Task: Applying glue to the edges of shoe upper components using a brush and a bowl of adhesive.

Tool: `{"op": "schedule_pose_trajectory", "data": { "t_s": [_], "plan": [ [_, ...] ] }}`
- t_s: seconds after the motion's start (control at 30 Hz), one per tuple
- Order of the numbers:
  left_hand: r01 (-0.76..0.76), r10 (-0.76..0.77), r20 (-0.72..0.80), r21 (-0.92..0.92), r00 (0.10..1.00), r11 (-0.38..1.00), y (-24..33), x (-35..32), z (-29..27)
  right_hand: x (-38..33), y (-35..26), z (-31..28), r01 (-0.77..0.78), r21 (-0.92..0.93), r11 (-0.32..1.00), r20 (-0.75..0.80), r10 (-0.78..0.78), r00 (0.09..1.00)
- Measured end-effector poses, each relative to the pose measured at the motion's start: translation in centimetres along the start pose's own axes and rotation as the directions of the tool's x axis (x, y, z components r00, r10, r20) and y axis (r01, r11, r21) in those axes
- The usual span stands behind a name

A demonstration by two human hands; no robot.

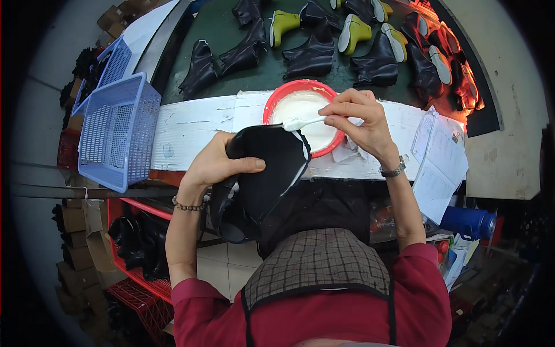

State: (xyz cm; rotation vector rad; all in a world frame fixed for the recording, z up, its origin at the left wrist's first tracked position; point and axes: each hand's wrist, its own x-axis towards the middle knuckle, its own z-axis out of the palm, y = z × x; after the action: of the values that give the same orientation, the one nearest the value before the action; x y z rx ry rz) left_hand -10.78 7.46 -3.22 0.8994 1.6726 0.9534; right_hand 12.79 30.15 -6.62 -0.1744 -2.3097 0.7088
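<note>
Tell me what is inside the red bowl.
The red bowl holds a white paste that fills most of it. The right hand and its white brush cover the near right part, and the black boot in the left hand hides the near rim.

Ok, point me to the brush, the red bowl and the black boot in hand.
brush [305,122]: head view, white handle near the bristles.
red bowl [277,96]: head view, left rim.
black boot [270,165]: head view, middle of the upper.
</note>
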Motion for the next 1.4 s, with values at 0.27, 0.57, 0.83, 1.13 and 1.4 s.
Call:
{"op": "schedule_pose_trajectory", "data": {
  "t_s": [0.27, 0.57, 0.83, 1.13, 1.4],
  "plan": [
    [-0.238, 0.186, -0.302, -0.145, 0.935, 0.960, 0.4, -0.5, 0.5, -2.0, -0.9, 0.9, -0.098, 0.008, 0.995, -0.072, 0.098, 0.993],
    [-0.349, 0.313, -0.603, 0.060, 0.733, 0.935, -1.0, 1.3, 0.7, -3.5, -2.8, 2.0, -0.145, 0.003, 0.989, -0.029, 0.145, 0.989],
    [-0.294, 0.378, -0.600, 0.239, 0.705, 0.926, -9.2, 4.9, -4.2, -4.5, 1.7, 1.5, -0.349, -0.456, 0.819, 0.030, 0.406, 0.913],
    [0.125, 0.322, -0.370, 0.803, 0.871, 0.583, -12.2, 1.3, 0.5, -5.4, 0.8, 0.4, -0.465, -0.381, 0.799, 0.026, 0.512, 0.859],
    [-0.055, 0.559, -0.521, 0.698, 0.645, 0.714, -13.1, 0.9, 0.5, -6.7, 0.7, 1.2, -0.543, -0.047, 0.838, -0.179, 0.528, 0.830]
  ]
}}
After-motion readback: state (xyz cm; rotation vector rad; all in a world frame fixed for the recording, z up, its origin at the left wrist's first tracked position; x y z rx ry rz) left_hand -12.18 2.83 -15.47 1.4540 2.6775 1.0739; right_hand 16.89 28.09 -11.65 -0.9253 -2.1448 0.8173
